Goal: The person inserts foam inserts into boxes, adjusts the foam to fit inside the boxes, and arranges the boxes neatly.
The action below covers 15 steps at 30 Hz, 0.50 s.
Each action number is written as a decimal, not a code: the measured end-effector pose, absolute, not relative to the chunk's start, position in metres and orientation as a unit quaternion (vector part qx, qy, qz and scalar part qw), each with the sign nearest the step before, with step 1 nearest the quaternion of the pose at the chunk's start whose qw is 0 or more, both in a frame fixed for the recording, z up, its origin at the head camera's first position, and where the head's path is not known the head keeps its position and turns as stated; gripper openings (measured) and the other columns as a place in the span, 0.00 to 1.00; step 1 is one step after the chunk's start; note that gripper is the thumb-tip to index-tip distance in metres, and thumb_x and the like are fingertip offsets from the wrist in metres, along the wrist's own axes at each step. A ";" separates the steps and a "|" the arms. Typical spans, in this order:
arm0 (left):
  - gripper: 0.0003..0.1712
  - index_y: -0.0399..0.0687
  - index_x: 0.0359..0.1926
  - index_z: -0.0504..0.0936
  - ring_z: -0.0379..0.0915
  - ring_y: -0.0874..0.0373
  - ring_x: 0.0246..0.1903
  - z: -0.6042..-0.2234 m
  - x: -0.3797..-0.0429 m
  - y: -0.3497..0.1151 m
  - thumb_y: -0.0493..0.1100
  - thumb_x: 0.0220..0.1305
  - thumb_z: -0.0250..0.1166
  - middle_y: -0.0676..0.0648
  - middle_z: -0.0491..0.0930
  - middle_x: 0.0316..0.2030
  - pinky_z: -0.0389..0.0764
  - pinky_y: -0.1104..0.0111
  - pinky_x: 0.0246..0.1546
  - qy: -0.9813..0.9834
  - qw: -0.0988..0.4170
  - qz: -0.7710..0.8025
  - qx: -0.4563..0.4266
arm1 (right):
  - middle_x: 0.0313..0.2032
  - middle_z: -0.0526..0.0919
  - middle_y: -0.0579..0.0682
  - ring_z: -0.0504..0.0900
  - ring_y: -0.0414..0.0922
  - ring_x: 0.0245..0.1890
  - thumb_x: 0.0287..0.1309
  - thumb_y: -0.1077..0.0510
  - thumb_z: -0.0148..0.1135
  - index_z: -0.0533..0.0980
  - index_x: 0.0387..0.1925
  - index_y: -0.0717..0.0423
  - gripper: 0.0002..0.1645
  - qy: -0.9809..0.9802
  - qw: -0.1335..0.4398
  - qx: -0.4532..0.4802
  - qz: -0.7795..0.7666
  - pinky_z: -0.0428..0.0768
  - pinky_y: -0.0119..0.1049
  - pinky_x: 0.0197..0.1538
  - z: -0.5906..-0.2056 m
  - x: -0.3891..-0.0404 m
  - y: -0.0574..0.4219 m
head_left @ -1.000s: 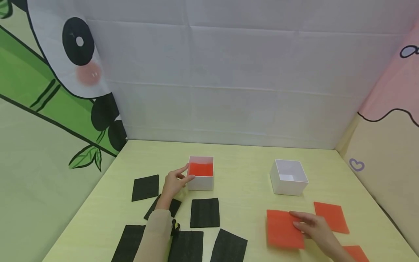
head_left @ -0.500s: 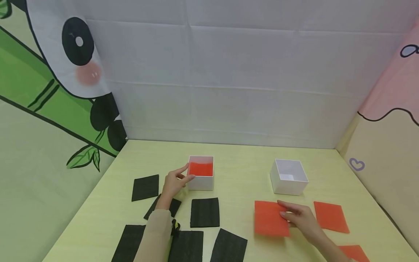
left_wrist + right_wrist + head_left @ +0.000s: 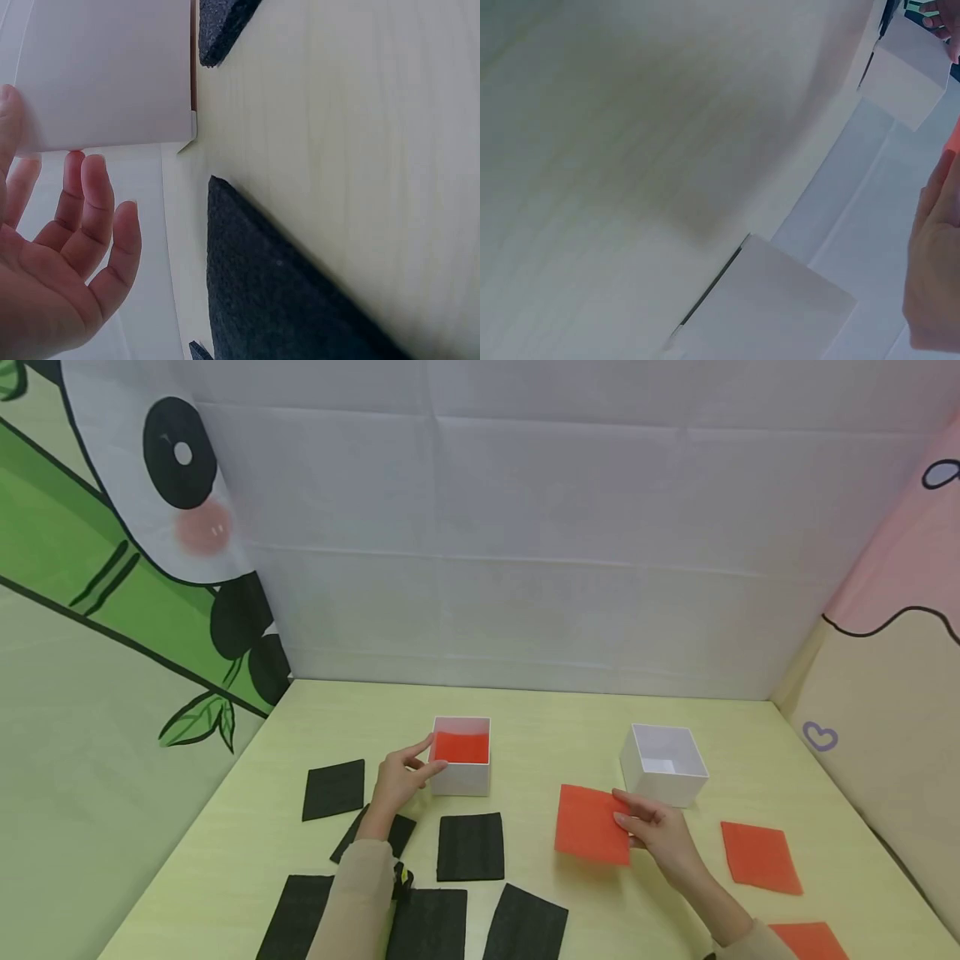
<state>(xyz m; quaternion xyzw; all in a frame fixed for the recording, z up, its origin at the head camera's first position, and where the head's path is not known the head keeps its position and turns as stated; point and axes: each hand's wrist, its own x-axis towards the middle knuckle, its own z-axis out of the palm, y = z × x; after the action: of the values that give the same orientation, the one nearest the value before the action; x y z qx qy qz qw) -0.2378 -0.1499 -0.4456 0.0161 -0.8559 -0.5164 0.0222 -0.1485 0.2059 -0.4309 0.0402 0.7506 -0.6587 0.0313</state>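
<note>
In the head view my left hand [image 3: 401, 781] steadies a white box [image 3: 461, 780] at its left side, thumb at the front rim and index finger farther back. Red material [image 3: 461, 748] shows inside that box. The left wrist view has the thumb [image 3: 9, 124] against the box wall [image 3: 105, 75], the other fingers curving below it. My right hand [image 3: 663, 835] pinches a thin red square sheet [image 3: 591, 827] by its right edge, above the table. In the right wrist view only a sliver of the sheet [image 3: 952, 139] shows beyond the right hand [image 3: 937, 277].
A second white box [image 3: 663, 781] stands behind the right hand, with a bare bottom. Several black squares [image 3: 470, 847] lie around the left arm. Two red squares [image 3: 761, 857] lie at the right. A white cloth backdrop [image 3: 525, 552] rises behind the table [image 3: 555, 727].
My right hand has carried the red sheet leftward and away from me, over the table toward the middle. The left hand and both boxes have stayed put.
</note>
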 end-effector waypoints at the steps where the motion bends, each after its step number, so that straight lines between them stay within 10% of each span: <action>1: 0.35 0.53 0.59 0.70 0.70 0.56 0.19 -0.446 -0.238 -0.150 0.50 0.49 0.69 0.45 0.74 0.26 0.63 0.69 0.18 -0.856 0.023 -0.516 0.016 | 0.40 0.79 0.54 0.77 0.38 0.26 0.52 0.70 0.59 0.67 0.55 0.71 0.27 0.751 0.027 0.038 -0.659 0.77 0.31 0.29 -0.430 -0.150 0.204; 15: 0.36 0.54 0.60 0.69 0.69 0.56 0.20 -0.443 -0.235 -0.149 0.52 0.48 0.68 0.45 0.73 0.27 0.63 0.69 0.18 -0.857 0.018 -0.513 0.028 | 0.35 0.80 0.56 0.78 0.40 0.26 0.51 0.67 0.61 0.75 0.48 0.68 0.19 0.733 -0.035 0.041 -0.678 0.78 0.32 0.28 -0.439 -0.177 0.182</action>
<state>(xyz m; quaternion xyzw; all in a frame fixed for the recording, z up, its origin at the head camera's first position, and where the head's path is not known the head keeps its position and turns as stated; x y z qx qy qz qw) -0.2354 -0.1487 -0.4430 0.0278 -0.8575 -0.5135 0.0184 -0.1774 0.1825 -0.4389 0.0412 0.7335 -0.6776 -0.0345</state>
